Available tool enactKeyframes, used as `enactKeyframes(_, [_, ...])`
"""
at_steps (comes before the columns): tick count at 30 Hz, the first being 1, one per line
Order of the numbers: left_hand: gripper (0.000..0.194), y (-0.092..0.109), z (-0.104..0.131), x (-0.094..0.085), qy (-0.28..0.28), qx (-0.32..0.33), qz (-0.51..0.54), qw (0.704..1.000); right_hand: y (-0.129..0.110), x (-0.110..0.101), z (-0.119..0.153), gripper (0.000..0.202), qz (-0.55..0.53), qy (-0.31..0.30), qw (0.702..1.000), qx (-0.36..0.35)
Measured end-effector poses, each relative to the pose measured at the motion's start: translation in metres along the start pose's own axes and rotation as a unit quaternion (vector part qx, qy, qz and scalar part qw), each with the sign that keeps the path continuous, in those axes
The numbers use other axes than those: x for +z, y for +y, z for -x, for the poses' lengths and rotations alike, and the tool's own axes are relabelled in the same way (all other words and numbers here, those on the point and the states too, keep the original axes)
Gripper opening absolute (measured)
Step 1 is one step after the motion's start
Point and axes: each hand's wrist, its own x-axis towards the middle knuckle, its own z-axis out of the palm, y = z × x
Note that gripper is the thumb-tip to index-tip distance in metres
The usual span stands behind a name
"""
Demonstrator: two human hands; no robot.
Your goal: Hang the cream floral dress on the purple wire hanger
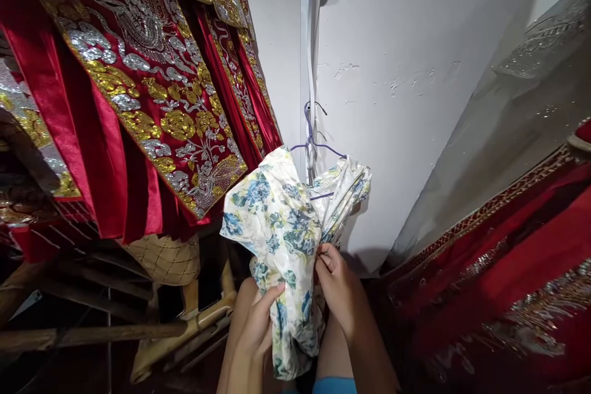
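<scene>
2 hands hold 1 floral garment on 1 purple hanger.

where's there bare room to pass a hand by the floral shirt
Right of the floral shirt, before the white wall, short of the far-right red fabric, looks open. Left is crowded: sequined red costume, wooden poles below.

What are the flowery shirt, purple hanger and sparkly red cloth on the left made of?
Flowery shirt: thin, slightly shiny fabric, judging by its soft creases; fibre unclear.
Purple hanger: probably coated wire, being thin and smoothly bent.
Sparkly red cloth: satin-like, from its glossy folds, with glittering gold and silver, probably sequins.
</scene>
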Motion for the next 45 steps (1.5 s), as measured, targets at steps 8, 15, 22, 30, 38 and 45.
enactKeyframes(8, [0.072,0.005,0.011,-0.007,-0.029,-0.036,-0.012,0.999,0.025,-0.007,0.002,0.025,-0.004,0.061,0.996,-0.061])
enactKeyframes(15, [0.063,0.004,0.0,-0.008,-0.014,-0.031,-0.032,0.999,0.02,-0.02,0.001,0.028,-0.059,0.103,0.989,-0.092])
enactKeyframes(22, [0.048,0.006,-0.027,-0.011,0.211,0.31,-0.181,0.909,0.008,-0.027,0.011,0.028,0.05,-0.006,0.995,-0.089])
enactKeyframes(30, [0.02,-0.019,0.015,0.033,-0.051,0.323,-0.285,0.901,-0.017,-0.016,0.026,0.024,0.152,-0.15,0.974,-0.076])
enactKeyframes(38, [0.021,-0.015,0.014,0.034,-0.142,0.304,-0.367,0.868,-0.018,-0.032,-0.003,0.019,0.246,-0.076,0.943,-0.21])
enactKeyframes(45, [0.025,-0.011,0.019,0.045,-0.186,0.319,-0.428,0.825,-0.071,-0.023,-0.084,0.018,0.301,-0.004,0.856,-0.42])
